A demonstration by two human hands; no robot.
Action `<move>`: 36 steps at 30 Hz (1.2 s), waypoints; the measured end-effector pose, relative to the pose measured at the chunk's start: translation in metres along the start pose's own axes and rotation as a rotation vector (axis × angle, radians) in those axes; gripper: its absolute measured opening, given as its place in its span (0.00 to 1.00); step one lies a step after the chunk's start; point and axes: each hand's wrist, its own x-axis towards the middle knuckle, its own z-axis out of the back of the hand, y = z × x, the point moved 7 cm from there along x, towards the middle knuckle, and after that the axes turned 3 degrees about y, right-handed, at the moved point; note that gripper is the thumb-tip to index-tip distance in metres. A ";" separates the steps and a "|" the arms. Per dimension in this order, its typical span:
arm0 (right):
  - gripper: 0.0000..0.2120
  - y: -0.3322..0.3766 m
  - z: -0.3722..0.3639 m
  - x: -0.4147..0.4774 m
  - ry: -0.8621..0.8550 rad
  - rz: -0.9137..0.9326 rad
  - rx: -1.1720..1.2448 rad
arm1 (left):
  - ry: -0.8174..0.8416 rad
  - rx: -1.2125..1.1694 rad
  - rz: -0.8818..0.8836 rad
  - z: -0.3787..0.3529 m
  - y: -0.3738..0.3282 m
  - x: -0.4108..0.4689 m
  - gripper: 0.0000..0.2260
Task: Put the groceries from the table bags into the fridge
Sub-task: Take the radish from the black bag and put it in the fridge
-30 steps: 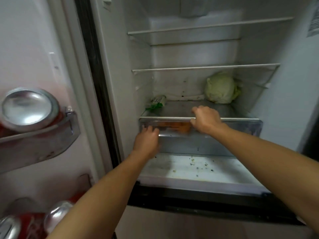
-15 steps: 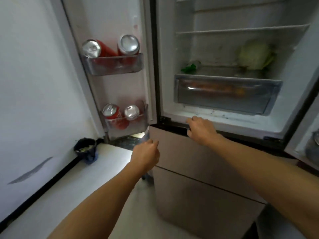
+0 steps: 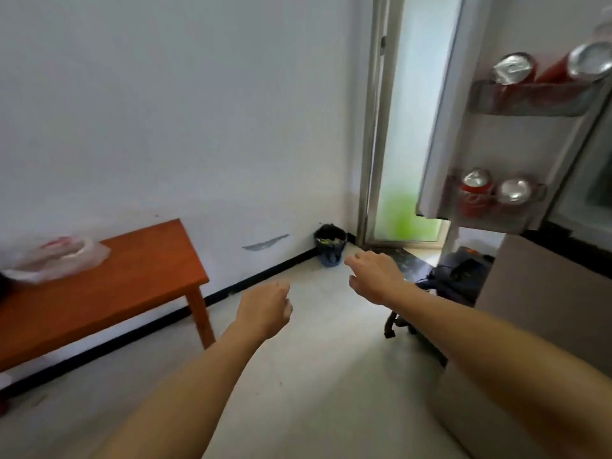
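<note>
An orange-brown wooden table stands against the white wall at the left. A clear plastic bag with something red inside lies on it near the left edge. The open fridge door is at the right, its two racks holding red drink cans. My left hand hangs over the floor with fingers loosely curled and holds nothing. My right hand is further ahead, fingers spread, empty. The fridge interior is out of view.
A small dark bin sits in the corner by a frosted glass door. A dark bag with cables lies on the floor beside the fridge's beige lower drawers. Pale floor tiles stretch between table and fridge.
Both hands left the fridge's crisper drawer and dropped away. My view swung left from the fridge interior to the wall, the table and the bag.
</note>
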 end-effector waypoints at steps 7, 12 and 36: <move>0.14 0.258 0.010 0.088 -0.059 0.269 0.072 | 0.022 0.107 0.232 0.033 0.236 -0.104 0.07; 0.11 0.404 0.024 0.130 -0.088 0.440 0.141 | 0.055 0.139 0.422 0.044 0.365 -0.166 0.07; 0.12 0.839 0.010 0.396 -0.033 0.912 0.207 | 0.000 0.104 0.846 0.037 0.788 -0.220 0.08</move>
